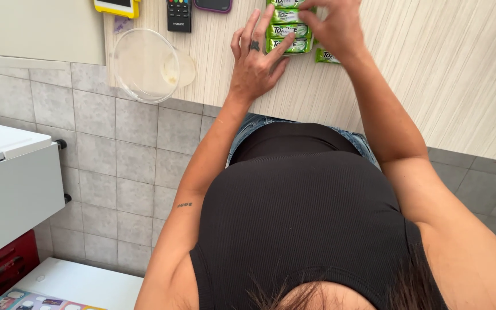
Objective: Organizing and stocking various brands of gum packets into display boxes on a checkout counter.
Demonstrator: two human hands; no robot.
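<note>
Bright, even daylight, soft faint shadows, mild wide-angle bending at the edges, slight blur on the nearest hair.

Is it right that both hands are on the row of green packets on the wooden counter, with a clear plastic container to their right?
Not quite. In the head view the clear plastic container lies to the left of the green packets, not the right. The rest holds: the left hand and right hand are both on the packets on the wooden counter.
</note>
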